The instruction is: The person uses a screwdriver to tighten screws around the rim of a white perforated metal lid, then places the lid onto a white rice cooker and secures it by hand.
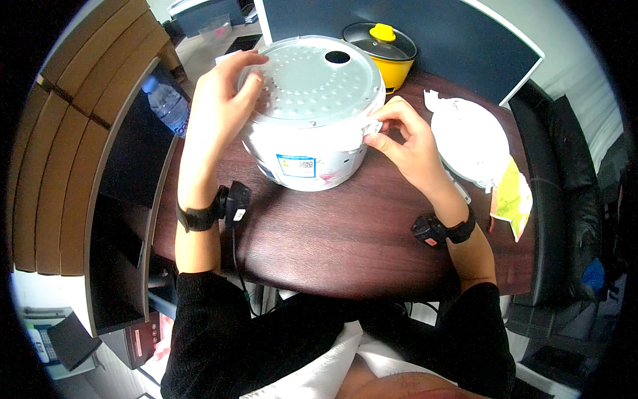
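Note:
A round white rice cooker (302, 139) with a flower print and a blue-edged label stands on the table in front of me. Its top is a grey disc (299, 83) with rings of small raised dots and one dark oval hole near the far right. My left hand (229, 90) grips the cooker's left rim, thumb and forefinger lying on the disc; its other fingers are mostly hidden. At the right side my right hand (405, 136) pinches a small white tab (373, 126) just below the rim, thumb and forefinger together.
Behind the cooker stands a yellow pot (393, 70) with a glass lid. To the right lie a round white lid (470, 143) and a yellow-green packet (512, 199). A water bottle (165, 106) stands left, beside stacked cartons (80, 120). A dark partition (452, 40) closes the back.

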